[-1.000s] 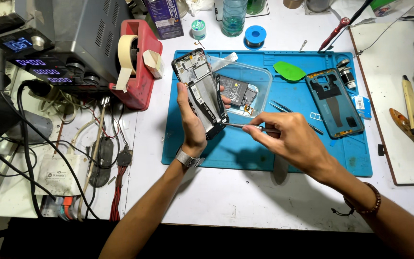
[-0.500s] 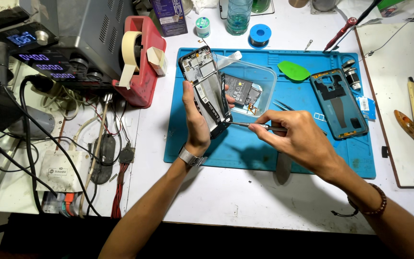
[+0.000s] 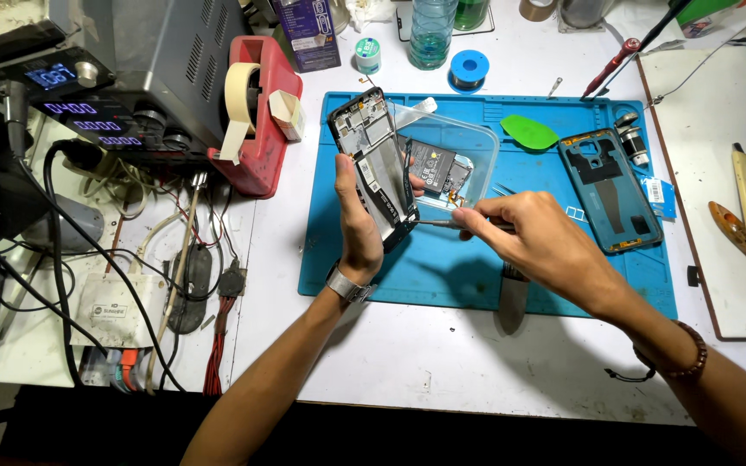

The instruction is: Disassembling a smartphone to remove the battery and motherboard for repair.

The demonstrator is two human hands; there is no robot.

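— What colours do you have before you?
— Your mat (image 3: 563,285) is blue on a white surface (image 3: 477,362); the opened phone (image 3: 373,168) is black and grey.
— And beside it?
— You've a red tape dispenser (image 3: 261,121), a green pick (image 3: 528,132), a teal back cover (image 3: 610,190).

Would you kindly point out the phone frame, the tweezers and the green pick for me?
phone frame (image 3: 375,168), head view, on its open inner side above the left hand's thumb.
tweezers (image 3: 432,223), head view, on the thin metal tip.
green pick (image 3: 528,132), head view, on its flat middle.
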